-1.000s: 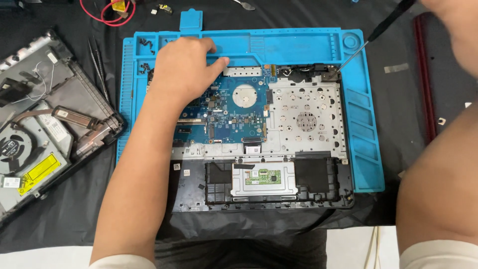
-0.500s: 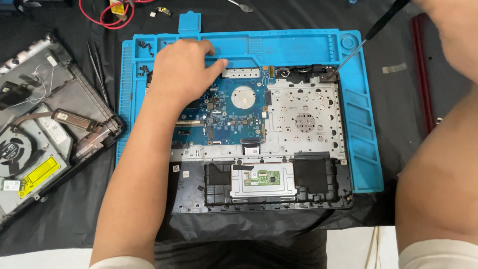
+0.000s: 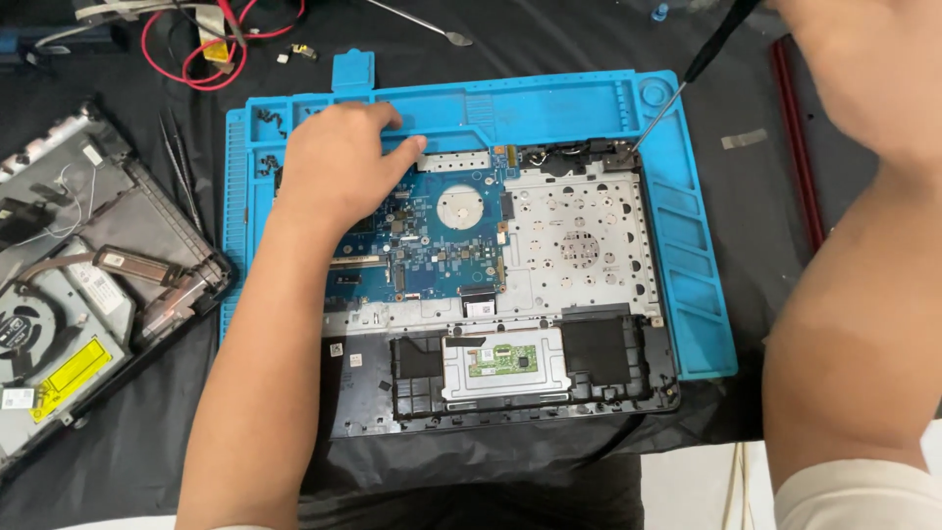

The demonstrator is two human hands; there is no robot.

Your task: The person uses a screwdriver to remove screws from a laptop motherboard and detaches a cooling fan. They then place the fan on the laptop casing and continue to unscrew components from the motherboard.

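matt blue rubbery mat (image 3: 702, 294), bare silvery metal laptop plate (image 3: 579, 245), black cloth table cover (image 3: 118, 432).

right hand (image 3: 863, 69) blurred, cut off at top edge, screwdriver (image 3: 687, 83) handle hidden

Off-mat on black cloth: laptop bottom cover (image 3: 88, 285) left edge, red wires (image 3: 211, 49) top-left, tweezers (image 3: 182, 167).

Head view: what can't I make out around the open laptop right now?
- Right hand: cut off by the top edge; its grip on the screwdriver is hidden.
- Circuit board: the upper left part lies under the left hand.
- Screw under the screwdriver tip: too small to tell.
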